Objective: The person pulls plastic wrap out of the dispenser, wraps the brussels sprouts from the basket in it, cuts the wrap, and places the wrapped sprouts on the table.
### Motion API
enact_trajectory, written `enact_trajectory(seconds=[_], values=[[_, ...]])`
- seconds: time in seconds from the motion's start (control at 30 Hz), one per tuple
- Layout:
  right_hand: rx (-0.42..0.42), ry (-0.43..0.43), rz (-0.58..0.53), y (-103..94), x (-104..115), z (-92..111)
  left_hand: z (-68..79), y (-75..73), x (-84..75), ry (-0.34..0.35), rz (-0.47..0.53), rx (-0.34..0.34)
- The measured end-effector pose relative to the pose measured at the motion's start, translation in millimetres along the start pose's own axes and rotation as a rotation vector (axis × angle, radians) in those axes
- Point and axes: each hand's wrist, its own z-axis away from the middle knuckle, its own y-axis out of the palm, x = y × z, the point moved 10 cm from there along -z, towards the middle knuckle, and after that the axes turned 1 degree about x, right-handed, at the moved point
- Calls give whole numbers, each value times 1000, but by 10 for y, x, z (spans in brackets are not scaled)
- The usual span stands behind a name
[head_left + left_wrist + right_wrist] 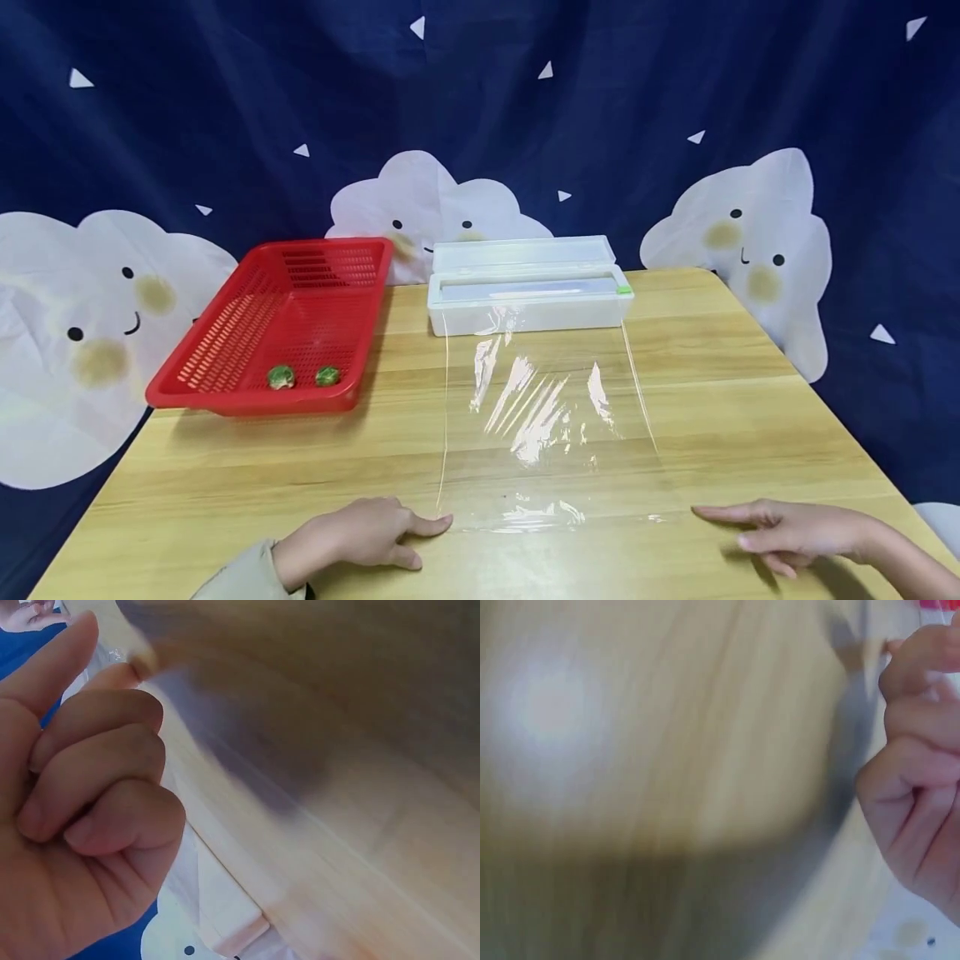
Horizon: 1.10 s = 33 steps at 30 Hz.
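Scanning now, white box (525, 272), red basket (315, 333), blue backdrop (480, 92), and no, not one word, brand or number reads anywhere here

Long white lidded plastic box (525, 254): inner contents not identifiable. Two small round green objects (281, 377), left of box: kind too small to confirm. Bare left hand (366, 532), in front of box: beige sleeve (246, 573) cut off by head view's bottom edge. Bare right hand (806, 531), front right of box: fingertip contact with clear glossy film (536, 417) indeterminable. Wood-grain tabletop (757, 417): blurred in both wrist views.
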Motion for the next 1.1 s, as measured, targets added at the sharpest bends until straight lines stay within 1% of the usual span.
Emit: enact_trajectory(seconds=[0.03, 0.07, 0.13, 0.17, 0.23, 0.33, 0.37, 0.4, 0.43, 0.5, 0.53, 0.57, 0.67, 0.8, 0.87, 0.93, 1.0, 1.03, 1.1], values=[[-14, -12, 2, -32, 10, 26, -10, -4, -1, 6, 0, 1], [-35, -29, 30, -66, 29, 46, -17, -14, -11, 17, -7, -2], [-97, -57, 128, -144, 81, 64, -32, -37, -36, 34, -36, -11], [-138, -84, 196, -182, 129, 56, -43, -50, -53, 45, -51, -17], [-275, -147, 393, -280, 269, 6, -53, -72, -87, 61, -78, -34], [-531, -186, 732, -420, 502, -110, -61, -105, -120, 71, -116, -64], [-615, -177, 866, -449, 568, -149, -66, -114, -126, 75, -127, -74], [-683, -157, 981, -468, 617, -189, -68, -123, -126, 74, -141, -84], [-720, -130, 1077, -477, 645, -235, -72, -131, -125, 71, -154, -90], [-750, -59, 1216, -492, 656, -313, -70, -133, -109, 57, -178, -95], [-750, -24, 1261, -501, 645, -342, -65, -129, -97, 48, -187, -94], [-743, 7, 1284, -511, 629, -366, -59, -119, -82, 38, -192, -88], [-721, 69, 1270, -556, 571, -400, -30, -69, -28, 1, -172, -47], [-710, 91, 1272, -592, 533, -411, 22, 13, 26, -19, -120, 25], [-708, 91, 1286, -604, 527, -414, 45, 37, 47, -7, -76, 46], [-715, 89, 1306, -614, 526, -399, 53, 44, 55, 25, -16, 62], [-724, 82, 1326, -622, 525, -391, 65, 48, 55, 71, 59, 83], [-723, 76, 1333, -622, 527, -392, 75, 53, 61, 86, 100, 98], [-725, 73, 1335, -622, 527, -391, 92, 61, 73, 107, 152, 130]])
